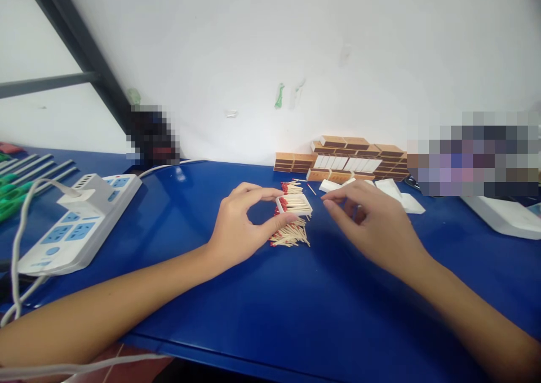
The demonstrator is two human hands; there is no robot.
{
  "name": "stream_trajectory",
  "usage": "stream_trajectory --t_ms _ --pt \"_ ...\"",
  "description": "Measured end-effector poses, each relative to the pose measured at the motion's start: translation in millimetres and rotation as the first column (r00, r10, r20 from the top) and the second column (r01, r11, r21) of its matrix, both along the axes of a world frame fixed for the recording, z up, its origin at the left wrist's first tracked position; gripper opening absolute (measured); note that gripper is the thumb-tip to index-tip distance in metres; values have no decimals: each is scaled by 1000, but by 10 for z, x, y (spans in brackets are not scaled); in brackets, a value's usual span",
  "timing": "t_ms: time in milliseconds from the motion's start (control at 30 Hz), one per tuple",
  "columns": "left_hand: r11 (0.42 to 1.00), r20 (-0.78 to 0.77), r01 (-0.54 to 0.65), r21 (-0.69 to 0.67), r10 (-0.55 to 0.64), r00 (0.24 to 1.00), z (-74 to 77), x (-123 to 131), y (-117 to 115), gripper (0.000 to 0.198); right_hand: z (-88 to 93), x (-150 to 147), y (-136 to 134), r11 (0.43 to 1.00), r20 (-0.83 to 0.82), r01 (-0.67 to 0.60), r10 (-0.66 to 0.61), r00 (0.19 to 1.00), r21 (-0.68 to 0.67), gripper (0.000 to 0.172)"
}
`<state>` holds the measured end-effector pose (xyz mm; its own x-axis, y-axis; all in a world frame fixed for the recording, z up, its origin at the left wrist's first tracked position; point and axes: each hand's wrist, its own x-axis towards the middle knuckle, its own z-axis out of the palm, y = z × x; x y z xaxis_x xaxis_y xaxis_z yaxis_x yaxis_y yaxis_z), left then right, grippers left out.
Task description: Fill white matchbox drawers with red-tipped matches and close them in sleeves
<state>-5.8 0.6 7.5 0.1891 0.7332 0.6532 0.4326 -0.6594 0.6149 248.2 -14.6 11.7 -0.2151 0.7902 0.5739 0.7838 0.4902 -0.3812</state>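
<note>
A person's left hand [240, 222] pinches a small white tray [309, 204] at its left part, forefinger at the far side and thumb at the near side. The tray is at the middle of a table, filled with matches [296, 204] lying side by side, red heads to the left. The right hand [378, 219] is just to the right, apart from the tray, fingers curled, thumb and forefinger tips close together; whether they pinch anything cannot be told.

The tray looks like thin card: probably very light, fairly stiff, but easily crushed. A gentle grip on the long side walls, kept level, should suit it, since the matches could slide out. They look dry and brittle.

Loose matches [291, 236] lie in a heap on the near side, with more on the far side. The table [270, 310] is smooth, shiny blue. Stacked matchboxes [386, 160] stand at the far right of centre, against a pale wall [236, 45], with white pieces [391, 188] before them. To the left are a white power strip [91, 231] and green-handled tools [12, 203].
</note>
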Motion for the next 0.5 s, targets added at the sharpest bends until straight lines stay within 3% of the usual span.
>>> stream_trajectory --t_ms 200,500 --pt "999 -15 5 35 -4 1000 -14 1 5 33 -287 -42 184 983 70 73 -62 996 -169 23" --pt "998 -59 3 61 1 998 -14 -18 6 37 -312 -12 240 960 128 194 -171 977 -200 16"
